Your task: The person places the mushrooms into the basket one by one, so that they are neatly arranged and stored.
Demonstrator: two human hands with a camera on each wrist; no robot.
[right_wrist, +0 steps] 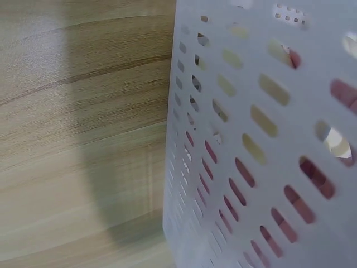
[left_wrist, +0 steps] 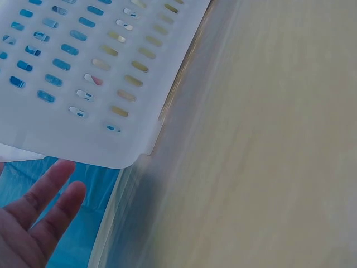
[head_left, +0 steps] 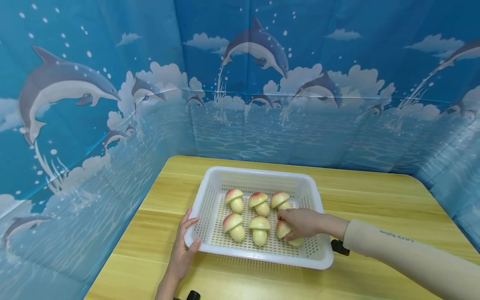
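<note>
A white plastic basket (head_left: pixel 255 256) with slotted walls holds several mushroom-shaped pieces, pale yellow with reddish caps, in two rows of three. My right hand (head_left: pixel 305 223) reaches in over the right wall and grips the front right mushroom (head_left: pixel 283 228), its fingers around the cap. Just behind it lies the back right mushroom (head_left: pixel 280 200). At the left end, my left hand (head_left: pixel 181 252) touches the rim with fingers spread and fairly straight; two fingers (left_wrist: pixel 56 209) show beside the basket's corner in the left wrist view. Through the slots in the right wrist view, the right hand (right_wrist: pixel 284 226) is partly visible.
The basket stands on a yellow wood-grain table (head_left: pixel 375 204) with rounded far corners. A blue curtain (head_left: pixel 232 125) printed with dolphins hangs behind the table and along its sides. Black wrist-camera parts show near each wrist.
</note>
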